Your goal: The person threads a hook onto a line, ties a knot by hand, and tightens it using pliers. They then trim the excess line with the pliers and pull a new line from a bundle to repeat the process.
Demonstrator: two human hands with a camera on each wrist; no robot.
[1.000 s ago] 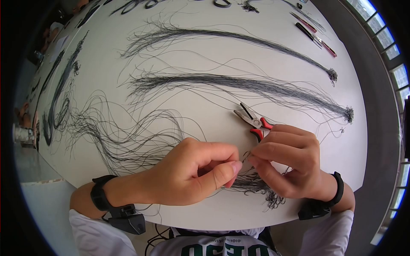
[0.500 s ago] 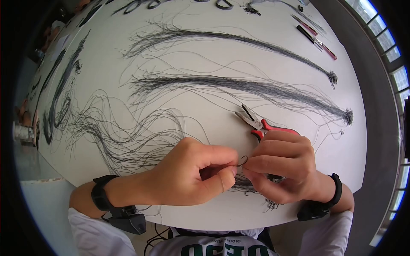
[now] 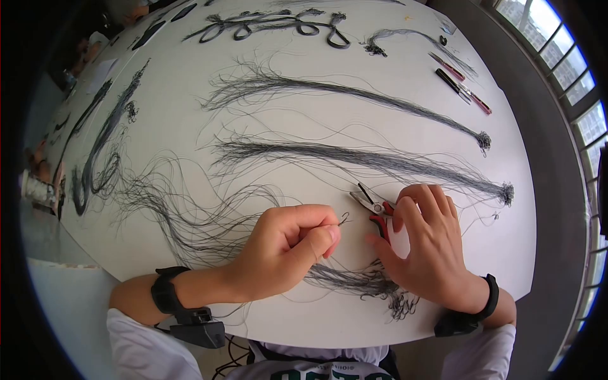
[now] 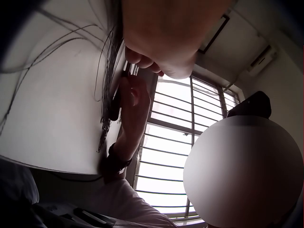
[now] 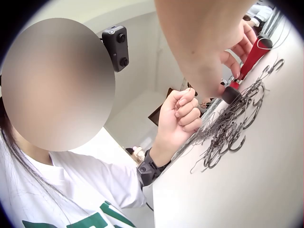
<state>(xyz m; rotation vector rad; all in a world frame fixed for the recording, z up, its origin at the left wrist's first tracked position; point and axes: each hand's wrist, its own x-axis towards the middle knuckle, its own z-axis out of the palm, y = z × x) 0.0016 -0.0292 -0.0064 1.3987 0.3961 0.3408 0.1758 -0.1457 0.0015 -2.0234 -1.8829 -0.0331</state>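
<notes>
The grip of the left hand (image 3: 278, 250) pinches a dark metal hook (image 3: 344, 218), best held steady, bend exposed; the right hand (image 3: 430, 247) spreads around red-handled metal pliers (image 3: 377, 208) on the white worktop (image 3: 487, 253).

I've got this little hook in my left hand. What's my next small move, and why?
Probably close your right hand around the red-handled pliers: its thumb and fingers reach over the handles but look not yet closed on them, while your left hand pinches the small hook, its bend sticking out.
</notes>
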